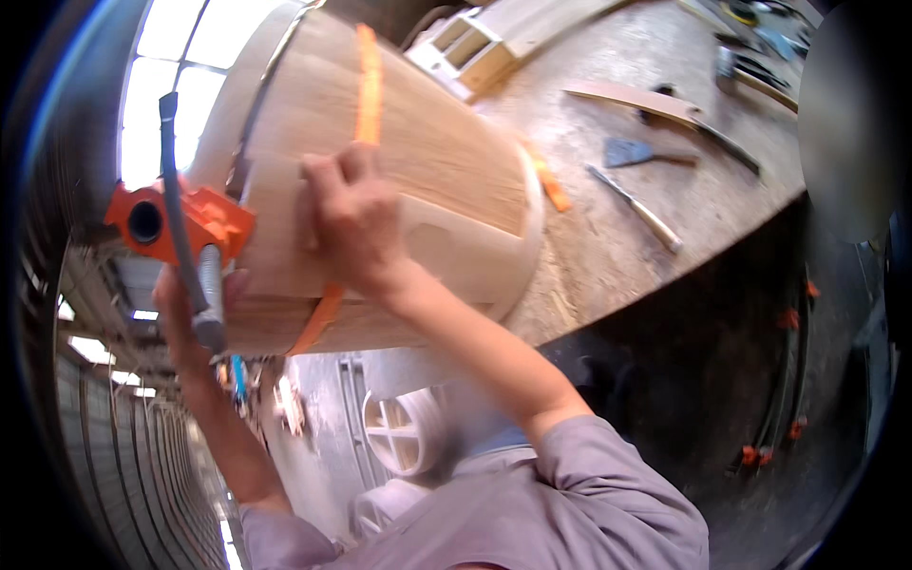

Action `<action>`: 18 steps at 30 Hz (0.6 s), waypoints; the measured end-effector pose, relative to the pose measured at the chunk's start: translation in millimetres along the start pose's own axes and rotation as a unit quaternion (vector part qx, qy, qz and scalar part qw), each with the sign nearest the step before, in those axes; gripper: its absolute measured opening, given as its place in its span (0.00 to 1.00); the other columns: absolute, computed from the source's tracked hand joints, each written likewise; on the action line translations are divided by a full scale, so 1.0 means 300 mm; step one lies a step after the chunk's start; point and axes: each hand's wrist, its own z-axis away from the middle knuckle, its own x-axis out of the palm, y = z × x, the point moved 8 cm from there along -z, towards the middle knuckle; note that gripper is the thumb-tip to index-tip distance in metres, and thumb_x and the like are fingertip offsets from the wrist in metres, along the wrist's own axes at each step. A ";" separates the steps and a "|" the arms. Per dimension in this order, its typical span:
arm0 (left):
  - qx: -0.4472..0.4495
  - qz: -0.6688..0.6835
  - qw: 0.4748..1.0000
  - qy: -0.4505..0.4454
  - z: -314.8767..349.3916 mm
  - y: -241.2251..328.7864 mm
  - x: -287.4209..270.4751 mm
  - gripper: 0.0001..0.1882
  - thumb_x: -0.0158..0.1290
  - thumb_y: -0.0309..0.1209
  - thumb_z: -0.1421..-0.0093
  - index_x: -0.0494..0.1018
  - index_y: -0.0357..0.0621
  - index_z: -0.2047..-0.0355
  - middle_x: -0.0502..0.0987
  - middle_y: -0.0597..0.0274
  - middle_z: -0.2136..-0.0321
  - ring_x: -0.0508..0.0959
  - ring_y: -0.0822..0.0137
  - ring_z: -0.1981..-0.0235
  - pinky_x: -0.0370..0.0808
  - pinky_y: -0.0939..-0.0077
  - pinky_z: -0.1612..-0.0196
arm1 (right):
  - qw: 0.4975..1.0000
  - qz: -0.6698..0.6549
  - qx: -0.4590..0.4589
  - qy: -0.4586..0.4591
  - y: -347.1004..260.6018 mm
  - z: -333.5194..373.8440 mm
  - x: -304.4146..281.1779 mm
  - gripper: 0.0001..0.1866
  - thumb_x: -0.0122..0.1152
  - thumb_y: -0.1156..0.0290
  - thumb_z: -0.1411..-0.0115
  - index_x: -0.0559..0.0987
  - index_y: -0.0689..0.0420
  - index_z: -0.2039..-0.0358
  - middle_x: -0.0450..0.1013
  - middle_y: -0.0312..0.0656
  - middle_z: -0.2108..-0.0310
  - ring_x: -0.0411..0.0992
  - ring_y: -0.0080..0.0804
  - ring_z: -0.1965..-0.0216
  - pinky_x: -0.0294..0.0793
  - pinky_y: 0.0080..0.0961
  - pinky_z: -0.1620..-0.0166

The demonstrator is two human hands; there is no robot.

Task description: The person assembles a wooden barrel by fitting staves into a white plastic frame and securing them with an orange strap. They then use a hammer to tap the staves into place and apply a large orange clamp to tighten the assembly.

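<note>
A rounded, barrel-like wooden piece point(456, 180) lies on its side on the workbench, with an orange strap point(369, 85) running around it. At its left end is an orange clamp head point(180, 223) with a threaded screw and a grey handle bar. My left hand point(176, 299) grips this clamp from below and behind, its fingers partly hidden by the screw. My right hand point(356, 218) is closed against the top of the wooden piece, over the strap's line. Its fingers are curled and slightly blurred; what they hold is hidden.
On the workbench point(608, 252) lie a putty knife point(646, 154), a chisel-like tool point(636, 209), a long thin tool point(665, 109) and a hammer point(727, 71). A wooden box frame point(465, 52) stands behind. Round wooden forms point(404, 432) sit below, and bar clamps point(788, 370) at right.
</note>
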 end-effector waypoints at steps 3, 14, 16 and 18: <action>0.075 -0.052 0.995 0.032 0.030 0.148 0.007 0.30 0.68 0.32 0.46 0.71 0.40 0.45 0.74 0.64 0.50 0.79 0.68 0.57 0.79 0.71 0.55 | 0.998 -0.002 0.027 -0.055 0.033 -0.006 0.002 0.13 0.58 0.81 0.47 0.75 0.61 0.59 0.69 0.47 0.68 0.72 0.46 0.66 0.73 0.40 0.73; 0.059 -0.088 0.974 0.199 0.102 0.267 0.073 0.30 0.76 0.28 0.60 0.76 0.39 0.55 0.77 0.69 0.67 0.77 0.68 0.66 0.75 0.66 0.63 | 0.988 -0.133 -0.062 -0.042 0.083 0.027 -0.055 0.20 0.62 0.81 0.48 0.79 0.67 0.52 0.75 0.50 0.58 0.74 0.44 0.59 0.75 0.35 0.57; 0.051 -0.095 0.974 0.197 0.077 0.282 0.084 0.30 0.76 0.29 0.60 0.76 0.39 0.56 0.77 0.69 0.68 0.77 0.67 0.66 0.75 0.66 0.63 | 0.983 -0.168 -0.031 -0.068 0.107 0.009 -0.047 0.17 0.64 0.80 0.46 0.81 0.65 0.54 0.75 0.49 0.59 0.73 0.42 0.59 0.75 0.34 0.55; 0.029 -0.115 0.972 0.204 0.074 0.299 0.075 0.30 0.76 0.29 0.61 0.76 0.39 0.56 0.77 0.68 0.68 0.77 0.66 0.66 0.75 0.65 0.63 | 0.981 -0.176 -0.017 -0.078 0.107 0.011 -0.051 0.15 0.64 0.81 0.46 0.82 0.64 0.57 0.76 0.48 0.59 0.73 0.41 0.60 0.75 0.33 0.56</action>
